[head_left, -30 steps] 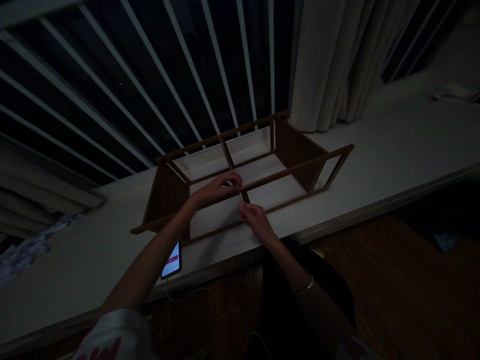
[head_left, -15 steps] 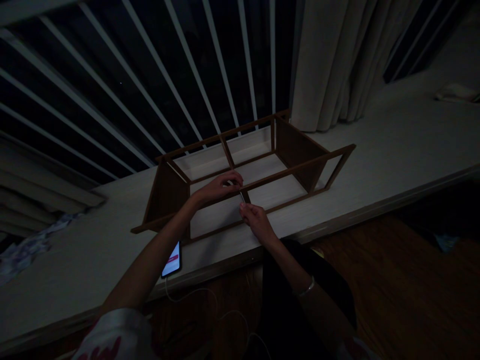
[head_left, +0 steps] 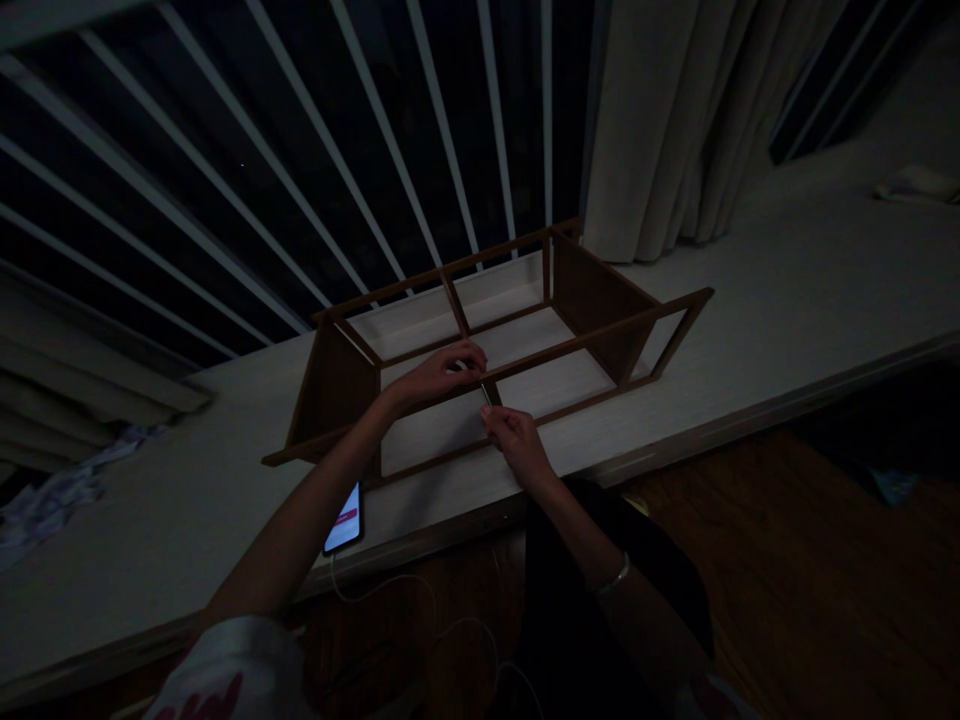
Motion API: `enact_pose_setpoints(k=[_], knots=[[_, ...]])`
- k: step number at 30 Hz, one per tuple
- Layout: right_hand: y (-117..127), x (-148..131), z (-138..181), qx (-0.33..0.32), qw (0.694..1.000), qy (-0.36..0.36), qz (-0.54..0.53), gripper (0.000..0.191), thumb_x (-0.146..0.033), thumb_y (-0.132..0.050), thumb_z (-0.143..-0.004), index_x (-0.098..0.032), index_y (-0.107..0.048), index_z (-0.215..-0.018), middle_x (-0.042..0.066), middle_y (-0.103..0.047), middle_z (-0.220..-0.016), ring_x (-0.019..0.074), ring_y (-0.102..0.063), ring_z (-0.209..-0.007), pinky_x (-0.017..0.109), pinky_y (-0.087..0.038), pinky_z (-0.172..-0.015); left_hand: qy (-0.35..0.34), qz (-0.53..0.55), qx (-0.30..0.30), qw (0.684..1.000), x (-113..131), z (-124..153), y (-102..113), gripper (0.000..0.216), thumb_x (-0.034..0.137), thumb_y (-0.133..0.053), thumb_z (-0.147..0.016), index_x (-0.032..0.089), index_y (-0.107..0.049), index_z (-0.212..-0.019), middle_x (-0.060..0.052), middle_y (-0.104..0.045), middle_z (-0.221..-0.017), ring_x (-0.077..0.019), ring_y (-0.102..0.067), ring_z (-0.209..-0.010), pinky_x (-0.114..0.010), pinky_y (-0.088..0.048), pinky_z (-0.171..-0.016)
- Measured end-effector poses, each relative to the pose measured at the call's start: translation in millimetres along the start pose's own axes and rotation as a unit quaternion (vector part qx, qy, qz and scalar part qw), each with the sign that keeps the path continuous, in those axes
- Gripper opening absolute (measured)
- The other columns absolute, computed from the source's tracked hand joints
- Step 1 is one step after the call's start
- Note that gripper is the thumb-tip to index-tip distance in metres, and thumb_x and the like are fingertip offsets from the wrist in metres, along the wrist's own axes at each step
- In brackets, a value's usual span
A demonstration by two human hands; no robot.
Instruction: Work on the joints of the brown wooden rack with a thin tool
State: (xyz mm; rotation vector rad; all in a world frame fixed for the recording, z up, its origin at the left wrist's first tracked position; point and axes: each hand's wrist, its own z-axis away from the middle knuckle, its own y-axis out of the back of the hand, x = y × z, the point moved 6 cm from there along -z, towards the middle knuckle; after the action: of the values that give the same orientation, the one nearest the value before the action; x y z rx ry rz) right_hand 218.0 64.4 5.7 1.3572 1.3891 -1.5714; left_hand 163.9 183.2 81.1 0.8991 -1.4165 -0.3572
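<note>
A brown wooden shelf frame lies on the pale ledge, with solid panels at both ends and thin rails between them. My left hand has its fingers and thumb bent together on the near upper rail, where the middle crosspiece meets it. Just below, my right hand pinches a thin metal rod, perhaps a hex key; its tip points up at that joint. Dim light and the fingers hide the rod's upper end and whatever it touches.
A lit phone with a white cable lies by the ledge's front edge. White window bars stand behind the frame, with curtains on both sides. Crumpled patterned cloth lies at left. Below is a wooden floor.
Almost nothing differs. Both hands stay at the same joint, and my right hand has shifted very slightly.
</note>
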Motion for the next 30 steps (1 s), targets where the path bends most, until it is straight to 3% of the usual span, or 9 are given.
enact_pose_setpoints(k=[7, 14, 21, 27, 30], knots=[[1.0, -5.1, -0.4, 0.006, 0.998, 0.044, 0.055, 0.038, -0.046, -0.046, -0.081, -0.019, -0.041, -0.055, -0.005, -0.035, -0.052, 0.0088, -0.034, -0.051, 0.023, -0.026, -0.051, 0.000, 0.001, -0.003, 1.000, 0.5, -0.4, 0.2, 0.020, 0.032, -0.053, -0.080, 0.016, -0.060, -0.088, -0.006, -0.053, -0.103, -0.0157, -0.051, -0.098, -0.031, -0.041, -0.087], [1.6, -4.2, -1.1, 0.005, 0.997, 0.033, 0.073, 0.041, -0.052, -0.047, -0.079, -0.018, -0.048, -0.056, -0.003, -0.041, -0.052, 0.0098, -0.039, -0.051, 0.023, -0.029, -0.051, -0.005, 0.004, -0.002, 1.000, 1.8, -0.5, -0.1, 0.019, 0.031, -0.053, -0.080, 0.016, -0.060, -0.089, -0.007, -0.053, -0.103, -0.0155, -0.051, -0.098, -0.031, -0.041, -0.087], [-0.4, 5.0, -4.2, 0.005, 0.999, -0.033, -0.033, 0.051, -0.061, -0.042, -0.078, -0.017, -0.051, -0.054, -0.006, -0.031, -0.043, 0.0064, -0.025, -0.041, 0.023, -0.018, -0.043, 0.002, 0.002, -0.004, 1.000, 3.9, -0.5, -0.5, 0.019, 0.031, -0.052, -0.080, 0.015, -0.060, -0.088, -0.007, -0.053, -0.103, -0.0153, -0.050, -0.097, -0.030, -0.041, -0.087], [-9.7, 7.4, -2.9, -0.049, 0.978, -0.104, -0.172, 0.045, -0.059, -0.050, -0.074, -0.017, -0.052, -0.059, -0.011, -0.023, -0.037, 0.0039, -0.013, -0.035, 0.022, -0.009, -0.040, -0.003, 0.009, -0.003, 1.000, 3.6, -0.9, -0.7, 0.019, 0.031, -0.052, -0.080, 0.016, -0.060, -0.088, -0.006, -0.053, -0.102, -0.0156, -0.051, -0.097, -0.031, -0.041, -0.087], [-12.1, 7.6, -2.3, -0.056, 0.973, -0.114, -0.191, 0.044, -0.059, -0.050, -0.073, -0.017, -0.052, -0.060, -0.011, -0.023, -0.037, 0.0037, -0.012, -0.034, 0.022, -0.008, -0.039, -0.007, 0.009, 0.001, 1.000, 3.8, -0.3, -0.3, 0.019, 0.031, -0.053, -0.080, 0.016, -0.061, -0.088, -0.006, -0.054, -0.101, -0.0159, -0.051, -0.097, -0.031, -0.041, -0.088]])
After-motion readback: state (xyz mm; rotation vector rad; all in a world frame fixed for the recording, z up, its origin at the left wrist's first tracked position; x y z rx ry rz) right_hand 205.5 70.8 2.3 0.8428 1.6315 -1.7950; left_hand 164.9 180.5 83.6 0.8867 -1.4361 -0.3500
